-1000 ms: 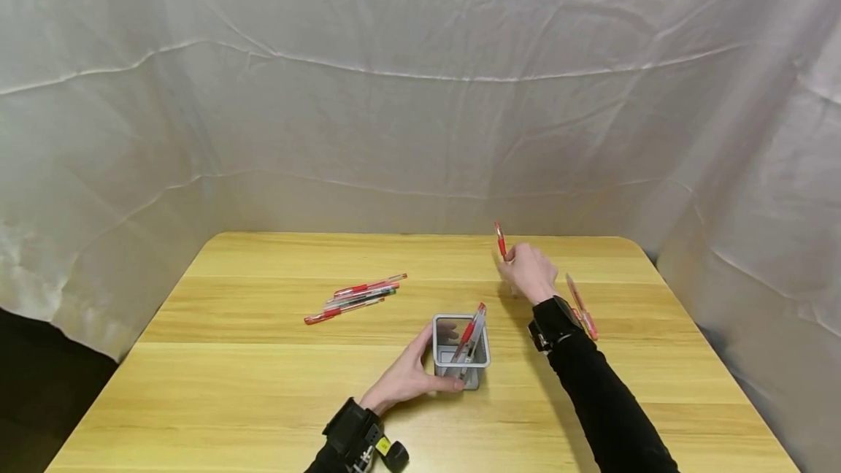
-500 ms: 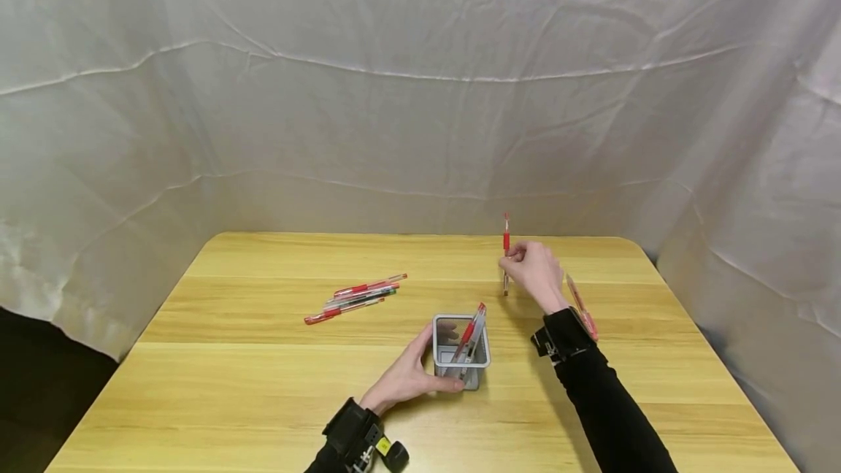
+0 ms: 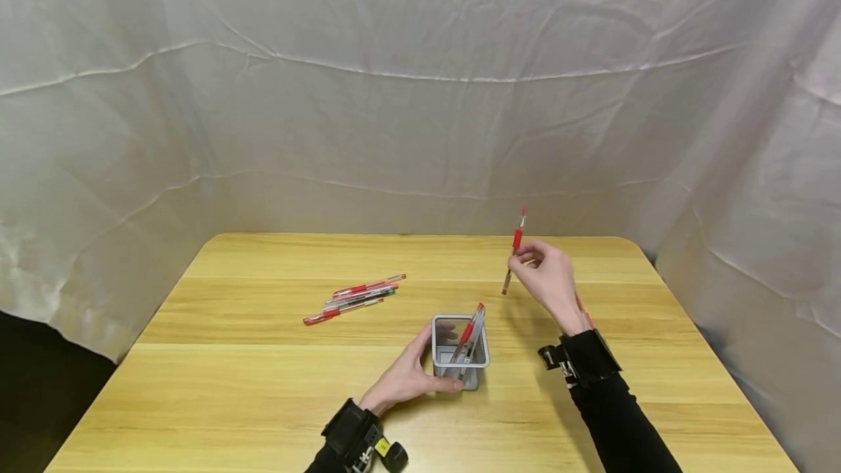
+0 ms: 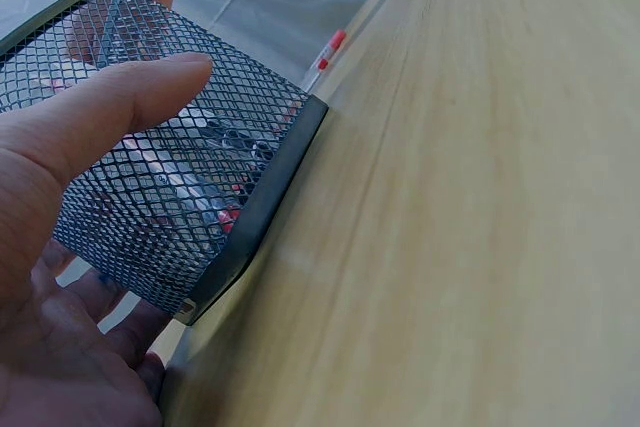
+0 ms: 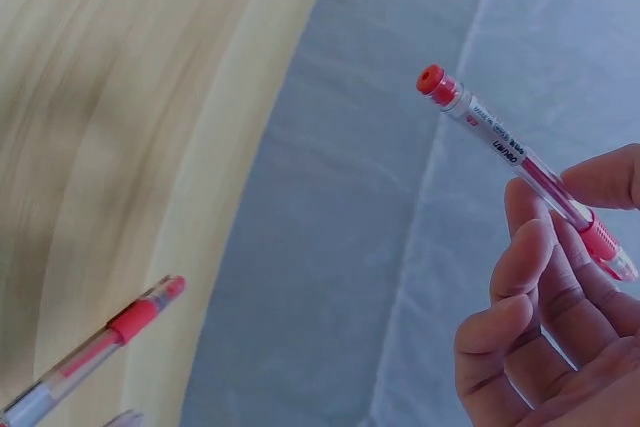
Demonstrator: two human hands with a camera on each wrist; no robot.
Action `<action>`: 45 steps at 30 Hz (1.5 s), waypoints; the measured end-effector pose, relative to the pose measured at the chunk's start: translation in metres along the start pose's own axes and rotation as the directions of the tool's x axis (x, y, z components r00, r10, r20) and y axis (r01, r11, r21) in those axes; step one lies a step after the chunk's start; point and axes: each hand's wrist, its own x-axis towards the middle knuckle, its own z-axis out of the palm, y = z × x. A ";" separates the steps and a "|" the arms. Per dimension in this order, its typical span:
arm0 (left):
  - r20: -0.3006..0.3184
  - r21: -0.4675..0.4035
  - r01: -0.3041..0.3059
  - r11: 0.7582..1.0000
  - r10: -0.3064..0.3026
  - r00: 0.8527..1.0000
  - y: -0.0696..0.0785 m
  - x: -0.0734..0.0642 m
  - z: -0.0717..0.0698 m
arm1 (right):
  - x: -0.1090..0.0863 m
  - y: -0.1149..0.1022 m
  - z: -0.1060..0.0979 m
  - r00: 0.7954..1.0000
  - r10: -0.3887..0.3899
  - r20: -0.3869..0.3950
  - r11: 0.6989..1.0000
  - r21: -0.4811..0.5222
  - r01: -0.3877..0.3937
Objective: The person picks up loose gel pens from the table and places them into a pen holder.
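My left hand holds the grey mesh pen holder from the left, thumb across the near side and fingers behind it. Inside lean a red pen and a pale one. The left wrist view shows its dark-edged mesh wall against the tabletop. Off to the right, above the table, my right hand pinches a clear-barrelled red gel pen between thumb and fingertips. That pen is tilted, its red-gripped end up in the head view. In the right wrist view, its red end plug shows clearly.
Several pens, mostly red, lie in a loose pile left of the holder. Another red pen lies on the table near the right wrist, largely covered by it in the head view. A pale curtain hangs around the wooden table.
My right hand has moved right and a little toward me with the red pen, which has swung upright and now leans right at the top. The left hand and holder have stayed put.
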 end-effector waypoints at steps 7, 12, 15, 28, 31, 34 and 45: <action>0.005 -0.001 0.006 1.000 -0.006 1.000 0.000 0.000 0.000 | 0.008 0.080 0.020 0.971 -0.214 -0.104 0.947 0.220 0.233; 0.002 -0.006 0.016 1.000 -0.016 1.000 0.001 0.000 0.001 | 0.015 0.153 0.042 0.958 -0.245 -0.148 0.953 0.144 0.266; 0.002 -0.006 0.008 1.000 -0.008 1.000 0.000 0.000 0.001 | 0.005 0.155 0.041 0.956 -0.256 -0.145 0.946 0.164 0.278; -0.003 -0.012 0.004 1.000 -0.004 1.000 0.002 -0.001 0.001 | -0.042 0.090 0.040 0.854 -0.476 -0.211 0.802 0.294 0.520; -0.004 -0.010 0.008 1.000 -0.008 1.000 0.002 -0.001 0.001 | -0.049 0.067 0.043 0.828 -0.518 -0.214 0.789 0.256 0.559; -0.008 -0.003 0.013 1.000 -0.013 1.000 0.001 -0.001 0.001 | -0.062 0.014 0.031 0.803 -0.558 -0.210 0.772 0.221 0.595; -0.020 0.013 0.022 1.000 -0.022 1.000 0.000 -0.001 0.001 | -0.080 -0.036 0.028 0.774 -0.624 -0.112 0.773 0.058 0.632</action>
